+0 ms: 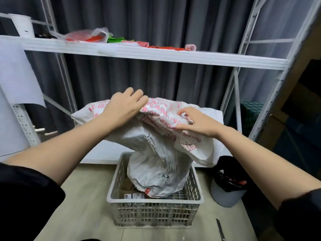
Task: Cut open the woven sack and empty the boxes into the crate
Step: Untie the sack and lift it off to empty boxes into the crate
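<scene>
- At the centre of the head view, a white woven sack point(156, 136) is held upside down over a grey plastic crate point(154, 204), its lower end hanging down inside the crate.
- Red printing covers the upper folds of the sack; only scattered digits such as "05" near the upper left fold can be made out, and the rest is too creased to read. A small dark mark sits low on the sack, unreadable.
- Left of the sack's top, the left hand point(124, 106) has its fingers curled over the upper edge, gripping the fabric.
- To the right, the right hand point(196, 122) pinches the printed fabric with bent fingers and thumb.
- Inside the crate, at its lower left, brown boxes point(127, 186) lie beside the sack's mouth, and one with a white label point(132, 196) has print too small to read.
- At the lower right edge of the frame, a knife point(220, 230) lies on the pale floor point(83, 197), well apart from the crate.
- Right of the crate, a grey bin point(225, 195) with a black liner stands just beside it.
- Across the upper frame, a white shelf point(156, 55) carries red and green packets point(97, 38) and a white roll point(23, 26) at the upper left; dark curtains hang behind.
</scene>
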`<state>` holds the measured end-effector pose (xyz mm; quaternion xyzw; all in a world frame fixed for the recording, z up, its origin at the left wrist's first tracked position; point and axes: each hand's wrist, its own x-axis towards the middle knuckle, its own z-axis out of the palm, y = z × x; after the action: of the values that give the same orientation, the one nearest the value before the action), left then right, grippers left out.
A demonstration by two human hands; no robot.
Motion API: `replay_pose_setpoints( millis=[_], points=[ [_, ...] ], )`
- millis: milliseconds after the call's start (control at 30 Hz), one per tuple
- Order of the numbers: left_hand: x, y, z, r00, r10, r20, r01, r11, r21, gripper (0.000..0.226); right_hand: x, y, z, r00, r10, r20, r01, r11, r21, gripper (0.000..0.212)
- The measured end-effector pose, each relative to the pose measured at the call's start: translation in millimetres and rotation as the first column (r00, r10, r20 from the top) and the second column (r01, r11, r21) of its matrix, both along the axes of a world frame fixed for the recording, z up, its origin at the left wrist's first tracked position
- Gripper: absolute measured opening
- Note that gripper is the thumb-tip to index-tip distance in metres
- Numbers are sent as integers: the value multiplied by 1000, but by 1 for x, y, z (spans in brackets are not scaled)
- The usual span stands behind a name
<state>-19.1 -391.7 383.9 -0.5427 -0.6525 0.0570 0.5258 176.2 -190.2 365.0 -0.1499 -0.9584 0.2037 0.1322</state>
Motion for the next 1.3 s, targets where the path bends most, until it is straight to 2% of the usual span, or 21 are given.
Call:
replay_pose_setpoints(
  millis=[33,100,167,233,300,367,433,500,533,600,633,700,733,800,900,1000,1067,1100,1167,1267,1300],
  points=[
    [-5,0,-8,999,-11,-44,11,1000,5,14,-1,1,-1,999,-12,-44,12,1000,-20,87],
    [-6,1,-23,993,-78,-88,77,997,-8,13,-4,1,-3,997,-54,-48,57,996,75,112],
    [1,3,-36,980,-175,-89,175,985,-9,14,-10,0,-12,997,-69,40,57,967,250,131],
    [14,9,-43,962,-269,-44,270,963,14,15,-19,-7,-27,984,-85,154,32,948,316,132],
    [32,16,-44,949,-307,77,303,951,54,16,-30,-14,-46,982,-102,156,63,970,236,109],
    [47,21,-42,925,-316,213,313,949,49,24,-35,-20,-59,985,-173,15,168,973,159,62],
    [51,21,-40,836,-308,454,371,927,-55,37,-33,-20,-64,956,-260,-137,266,964,23,36],
    [45,12,-33,660,-165,733,386,911,-142,68,-28,-12,-63,907,-332,-258,309,942,-127,26],
    [39,7,-30,605,-78,793,350,920,-177,85,-25,-7,-61,886,-351,-302,320,936,-148,24],
    [20,0,-24,555,123,823,220,932,-288,111,-17,2,-54,867,-358,-345,314,932,-179,22],
    [10,-3,-23,499,228,836,168,921,-351,122,-14,6,-50,865,-357,-352,300,931,-208,21],
    [-4,-5,-23,328,351,877,139,900,-413,137,-9,11,-45,867,-346,-359,262,929,-262,18],
    [-6,-3,-27,297,377,877,131,894,-428,139,-8,12,-44,868,-337,-365,242,928,-283,19],
    [0,2,-41,361,399,843,89,885,-457,139,-7,8,-43,867,-321,-380,207,928,-311,22],
    [12,12,-63,392,343,854,24,924,-382,127,-7,1,-43,865,-314,-391,158,911,-380,26],
    [18,12,-52,539,298,788,-133,954,-269,69,-5,5,-36,898,-302,-320,178,915,-363,18],
    [22,10,-27,663,260,702,-212,964,-157,39,-4,11,-21,922,-296,-249,239,942,-235,18],
    [24,7,-12,703,237,670,-215,970,-118,33,-2,12,-10,921,-302,-245,264,948,-176,21],
    [25,4,24,736,204,646,-235,971,-40,30,-1,10,15,887,-329,-325,290,943,-164,18],
    [23,3,68,730,111,675,-281,948,147,31,-6,3,49,800,-365,-476,298,931,-213,14],
    [20,2,74,723,126,679,-296,945,140,34,-8,1,55,824,-342,-452,309,940,-147,18]
  ],
)
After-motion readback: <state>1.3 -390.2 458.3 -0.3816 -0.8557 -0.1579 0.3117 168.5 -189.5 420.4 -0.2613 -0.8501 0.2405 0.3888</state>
